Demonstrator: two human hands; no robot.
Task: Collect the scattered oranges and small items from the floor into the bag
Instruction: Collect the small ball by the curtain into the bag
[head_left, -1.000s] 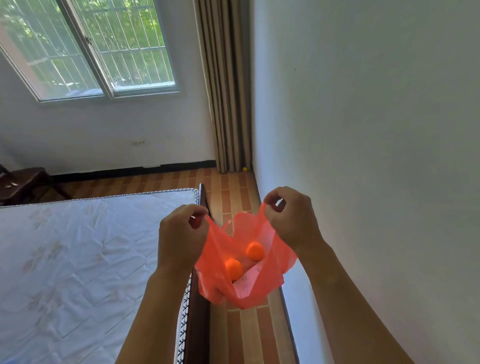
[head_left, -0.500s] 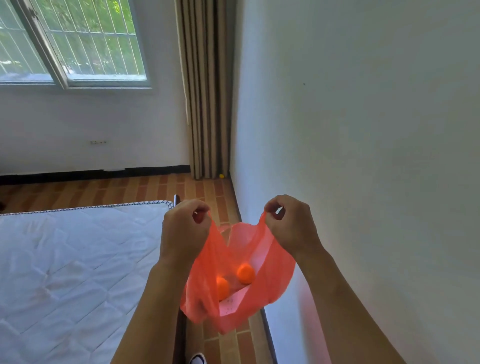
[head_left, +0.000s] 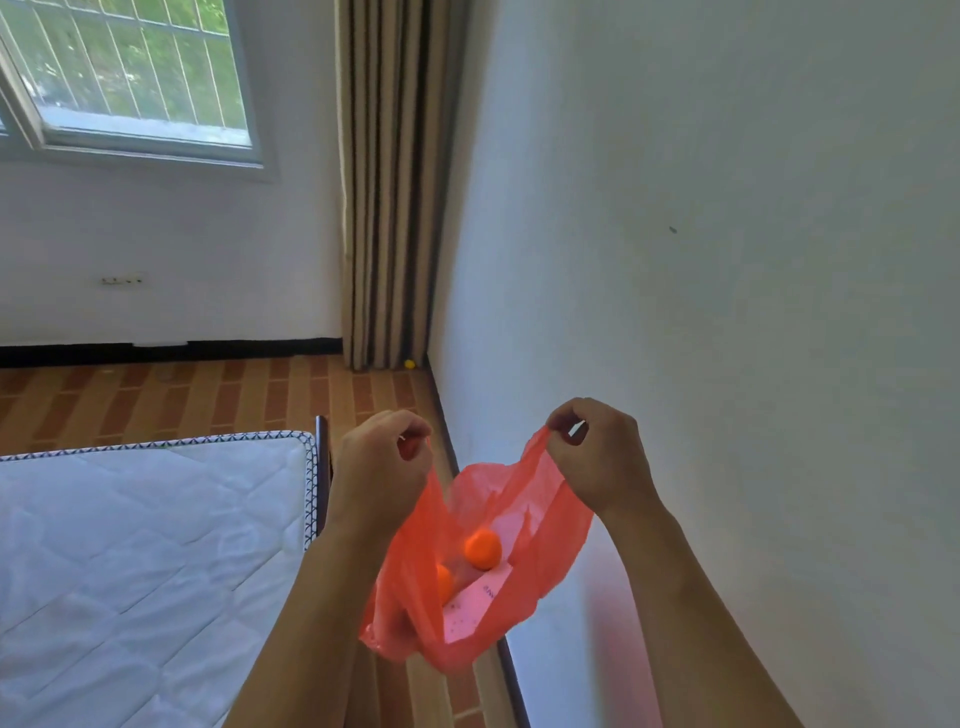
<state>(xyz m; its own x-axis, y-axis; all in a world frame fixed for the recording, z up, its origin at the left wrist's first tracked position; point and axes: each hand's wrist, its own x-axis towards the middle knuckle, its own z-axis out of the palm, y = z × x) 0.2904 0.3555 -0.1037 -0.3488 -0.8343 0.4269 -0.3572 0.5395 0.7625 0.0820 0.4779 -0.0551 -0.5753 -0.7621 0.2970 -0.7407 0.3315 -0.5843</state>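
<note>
Two oranges (head_left: 482, 548) lie in the thin, crinkled red bag (head_left: 524, 571), which my left hand (head_left: 382, 467) and right hand (head_left: 597, 457) pinch open above the brick-patterned floor (head_left: 208, 395), between quilted mattress (head_left: 130, 545) and wall; a small yellow ball (head_left: 409, 364) sits by the striped curtain (head_left: 389, 182) in the floor's corner.

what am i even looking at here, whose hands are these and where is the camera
The camera sits on a person's head, looking forward and down, so the two bare arms reaching in from the bottom are that person's own. There is only this one view. The left hand and the right hand each pinch one edge of a thin orange-red plastic bag, holding its mouth open. Inside lie two oranges and what looks like a slip of paper. Below is a brick-pattern floor, with a mattress at the left. A small yellow item lies in the far corner by the curtain.
</note>
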